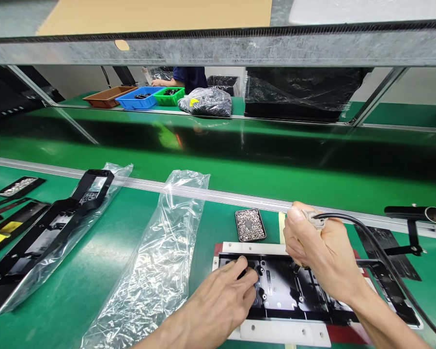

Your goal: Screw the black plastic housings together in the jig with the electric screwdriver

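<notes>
Right hand (321, 254) in a closed grip around a corded tool (315, 220), left hand (223, 300) bent onto a black panel (285, 286) at lower right, its grip unclear, small tray of metal pieces (250, 225) just above, clear plastic bag (156, 252) lower centre-left, green tabletop (140, 208).

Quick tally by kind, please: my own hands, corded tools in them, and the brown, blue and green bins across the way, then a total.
Your hands: 2, left hand and right hand
Corded tool: 1, mostly hidden in the right hand
Bins: 3, brown bin, blue bin and green bin
Total: 6
</notes>
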`<state>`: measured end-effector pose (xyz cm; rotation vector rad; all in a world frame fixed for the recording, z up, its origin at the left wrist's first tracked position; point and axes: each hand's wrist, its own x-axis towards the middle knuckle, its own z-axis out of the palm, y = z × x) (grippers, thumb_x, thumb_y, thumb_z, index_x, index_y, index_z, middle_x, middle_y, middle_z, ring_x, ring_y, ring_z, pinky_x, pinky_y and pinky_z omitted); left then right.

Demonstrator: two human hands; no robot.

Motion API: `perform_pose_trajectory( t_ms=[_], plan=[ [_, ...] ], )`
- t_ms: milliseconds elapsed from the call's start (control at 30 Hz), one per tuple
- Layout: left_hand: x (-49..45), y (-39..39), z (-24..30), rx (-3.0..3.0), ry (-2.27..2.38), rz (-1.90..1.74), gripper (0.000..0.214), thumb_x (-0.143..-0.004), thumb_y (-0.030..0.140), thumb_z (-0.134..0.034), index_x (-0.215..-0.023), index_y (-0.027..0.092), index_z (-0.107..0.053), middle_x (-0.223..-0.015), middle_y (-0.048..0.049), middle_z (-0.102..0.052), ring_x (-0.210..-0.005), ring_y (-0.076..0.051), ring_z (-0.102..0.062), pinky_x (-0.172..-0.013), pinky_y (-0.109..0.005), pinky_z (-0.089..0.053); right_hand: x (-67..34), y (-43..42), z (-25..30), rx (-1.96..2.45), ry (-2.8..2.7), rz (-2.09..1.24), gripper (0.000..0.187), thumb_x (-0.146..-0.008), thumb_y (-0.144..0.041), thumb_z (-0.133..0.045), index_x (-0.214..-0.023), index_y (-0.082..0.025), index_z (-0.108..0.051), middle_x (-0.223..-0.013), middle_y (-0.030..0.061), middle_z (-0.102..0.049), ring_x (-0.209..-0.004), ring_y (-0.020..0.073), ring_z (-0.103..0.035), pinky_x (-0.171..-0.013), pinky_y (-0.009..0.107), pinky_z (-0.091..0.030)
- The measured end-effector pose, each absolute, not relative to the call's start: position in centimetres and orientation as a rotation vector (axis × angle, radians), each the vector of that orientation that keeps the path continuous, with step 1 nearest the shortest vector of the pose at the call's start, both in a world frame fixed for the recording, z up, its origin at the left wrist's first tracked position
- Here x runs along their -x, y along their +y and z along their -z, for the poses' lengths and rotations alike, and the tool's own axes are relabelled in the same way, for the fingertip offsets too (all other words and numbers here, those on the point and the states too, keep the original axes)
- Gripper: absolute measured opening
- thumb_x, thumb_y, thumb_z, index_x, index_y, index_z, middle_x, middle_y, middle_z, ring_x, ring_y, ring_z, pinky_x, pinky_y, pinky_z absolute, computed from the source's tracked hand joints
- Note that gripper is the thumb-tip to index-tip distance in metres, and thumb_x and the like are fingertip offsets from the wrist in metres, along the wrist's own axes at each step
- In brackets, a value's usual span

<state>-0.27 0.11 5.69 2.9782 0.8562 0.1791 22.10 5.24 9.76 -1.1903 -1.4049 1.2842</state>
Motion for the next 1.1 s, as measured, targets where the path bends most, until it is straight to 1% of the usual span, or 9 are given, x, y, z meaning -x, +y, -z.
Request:
perform_pose_trajectory(
  t_ms=[167, 300, 467, 633, 800, 933, 1033, 1100],
  plan=[
    [0.1, 0.2, -6.0, -2.971, 0.863, -0.195, 0.016, -0.096, 0.009, -0.065, -0.082, 0.015, -0.063, -0.092, -0.0039, -0.063, -0.101, -0.025, -0.064, -0.085, -0.034, -0.056, -22.1, 5.3, -9.7, 1.202, -1.434, -1.276, 0.054, -0.109, -0.06, -0.054, -0.075, -0.022, -0.034, -0.063, -0.0044, -0.031, -0.056, 0.009, -0.028, -0.047, 0.024, -0.026],
    [0.1, 0.3, -6.0, -2.977, 0.864, -0.224, 0.016, -0.095, 0.008, -0.066, -0.081, 0.015, -0.063, -0.092, -0.0037, -0.063, -0.1, -0.025, -0.065, -0.083, -0.034, -0.057, -22.2, 5.1, -9.6, 1.196, -1.411, -1.296, 0.054, -0.109, -0.06, -0.053, -0.077, -0.023, -0.033, -0.063, -0.0049, -0.03, -0.056, 0.0091, -0.026, -0.047, 0.024, -0.026],
    [0.1, 0.2, -5.8, -2.976, 0.865, -0.233, 0.017, -0.094, 0.007, -0.065, -0.08, 0.016, -0.061, -0.092, -0.0036, -0.063, -0.1, -0.024, -0.065, -0.084, -0.034, -0.058, -22.4, 4.6, -9.5, 1.177, -1.435, -1.284, 0.052, -0.111, -0.058, -0.052, -0.077, -0.022, -0.032, -0.065, -0.005, -0.029, -0.057, 0.0089, -0.024, -0.049, 0.025, -0.025],
    [0.2, 0.0, -5.5, -2.974, 0.863, -0.212, 0.012, -0.093, 0.007, -0.064, -0.085, 0.015, -0.063, -0.096, -0.0045, -0.063, -0.106, -0.027, -0.065, -0.089, -0.036, -0.059, -22.7, 3.8, -9.1, 1.193, -1.493, -1.226, 0.052, -0.111, -0.056, -0.051, -0.078, -0.022, -0.032, -0.069, -0.0044, -0.028, -0.058, 0.0089, -0.025, -0.051, 0.027, -0.024],
    [0.3, 0.0, -5.4, -2.967, 0.862, -0.193, 0.011, -0.09, 0.006, -0.065, -0.085, 0.015, -0.062, -0.097, -0.0041, -0.062, -0.104, -0.026, -0.064, -0.087, -0.036, -0.059, -23.4, 2.8, -8.6, 1.132, -1.475, -1.15, 0.047, -0.114, -0.047, -0.047, -0.077, -0.023, -0.033, -0.064, -0.0039, -0.03, -0.056, 0.0111, -0.029, -0.051, 0.029, -0.024],
    [0.3, 0.1, -5.6, -2.965, 0.85, -0.165, 0.01, -0.089, 0.005, -0.065, -0.086, 0.014, -0.063, -0.096, -0.005, -0.062, -0.103, -0.026, -0.064, -0.086, -0.036, -0.059, -23.5, 2.2, -8.9, 1.015, -1.355, -1.171, 0.046, -0.114, -0.042, -0.048, -0.075, -0.023, -0.033, -0.06, -0.0046, -0.031, -0.053, 0.0108, -0.029, -0.048, 0.027, -0.026],
    [0.3, 0.1, -5.8, -2.973, 0.865, -0.182, 0.01, -0.087, 0.005, -0.066, -0.084, 0.014, -0.064, -0.095, -0.0056, -0.063, -0.102, -0.027, -0.065, -0.085, -0.037, -0.059, -23.3, 1.8, -9.3, 0.959, -1.34, -1.085, 0.045, -0.114, -0.038, -0.048, -0.073, -0.021, -0.038, -0.058, -0.0042, -0.035, -0.052, 0.01, -0.032, -0.047, 0.026, -0.026],
    [0.2, 0.1, -5.8, -2.974, 0.871, -0.201, 0.012, -0.085, 0.003, -0.068, -0.083, 0.014, -0.063, -0.094, -0.0054, -0.063, -0.099, -0.026, -0.065, -0.082, -0.037, -0.059, -23.1, 1.5, -9.3, 0.943, -1.351, -1.044, 0.044, -0.113, -0.036, -0.048, -0.073, -0.021, -0.038, -0.058, -0.0038, -0.036, -0.052, 0.01, -0.035, -0.048, 0.026, -0.026]
  ],
)
